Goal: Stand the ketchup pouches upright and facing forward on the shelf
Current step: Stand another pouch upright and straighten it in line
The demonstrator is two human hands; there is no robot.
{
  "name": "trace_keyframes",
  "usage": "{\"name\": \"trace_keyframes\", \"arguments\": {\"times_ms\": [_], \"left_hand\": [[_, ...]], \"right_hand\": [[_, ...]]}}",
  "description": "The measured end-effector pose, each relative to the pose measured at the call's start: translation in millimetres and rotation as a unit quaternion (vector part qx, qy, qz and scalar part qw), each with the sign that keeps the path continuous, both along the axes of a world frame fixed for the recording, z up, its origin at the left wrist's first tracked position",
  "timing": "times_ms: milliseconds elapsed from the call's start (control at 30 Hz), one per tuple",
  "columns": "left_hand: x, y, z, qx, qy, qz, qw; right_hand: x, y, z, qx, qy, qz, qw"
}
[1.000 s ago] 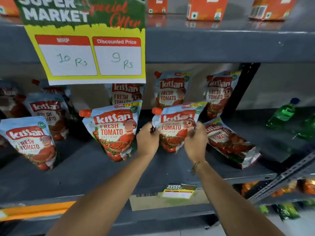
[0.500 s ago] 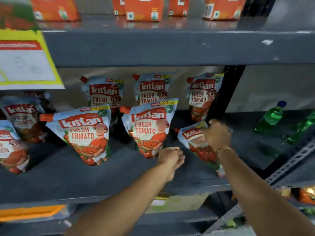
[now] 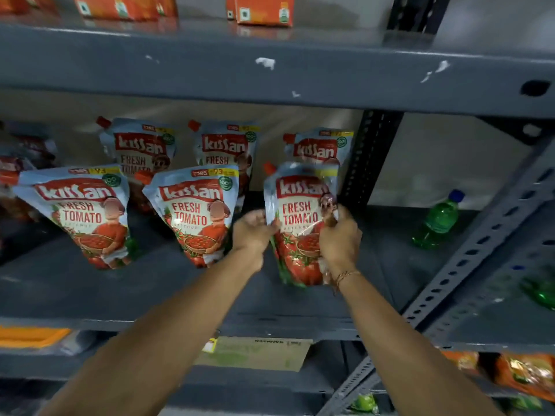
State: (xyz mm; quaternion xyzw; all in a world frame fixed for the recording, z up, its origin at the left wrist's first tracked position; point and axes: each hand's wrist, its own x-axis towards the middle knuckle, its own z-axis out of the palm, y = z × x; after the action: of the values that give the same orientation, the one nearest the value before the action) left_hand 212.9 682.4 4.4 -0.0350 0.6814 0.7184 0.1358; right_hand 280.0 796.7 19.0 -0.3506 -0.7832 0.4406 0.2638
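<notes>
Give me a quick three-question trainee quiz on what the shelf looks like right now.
1. True or false: both the left hand and right hand grip the rightmost front-row blue-and-red plastic ketchup pouch.
2. Which colour is the cap of the green plastic bottle lying on the grey metal shelf? A) red B) blue C) white
3. Fill in: the held pouch's printed front faces ____ the camera.

Key: 1 true; 2 B; 3 toward
</notes>
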Motion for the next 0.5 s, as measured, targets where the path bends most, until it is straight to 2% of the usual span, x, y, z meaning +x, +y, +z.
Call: {"name": "trace_keyframes", "arguments": {"times_ms": [67, 133, 300, 367, 433, 500], "left_hand": [[2, -4, 16, 0.041, 0.088, -0.011, 0.995], [4, -8, 18, 0.023, 0.138, -0.029, 0.990], [1, -6, -4, -0.048, 0.097, 0.017, 0.994], [-2, -4, 3, -0.041, 0.120, -0.011, 0.992], [-4, -3, 12, 0.002, 0.142, -0.063, 0.988], [-4, 0, 20, 0.029, 0.142, -0.062, 0.988]], "right_hand": [[4, 1, -1, 0.017, 0.099, -0.001, 0.995], [9, 1, -11, 0.031, 0.138, 0.029, 0.989], [9, 1, -21, -0.011, 0.108, 0.053, 0.993], [2, 5, -9, -0.109, 0.171, 0.068, 0.977], [-3, 13, 1, -0.213, 0.256, 0.083, 0.939], [-9, 19, 4, -0.279, 0.286, 0.064, 0.914]]}}
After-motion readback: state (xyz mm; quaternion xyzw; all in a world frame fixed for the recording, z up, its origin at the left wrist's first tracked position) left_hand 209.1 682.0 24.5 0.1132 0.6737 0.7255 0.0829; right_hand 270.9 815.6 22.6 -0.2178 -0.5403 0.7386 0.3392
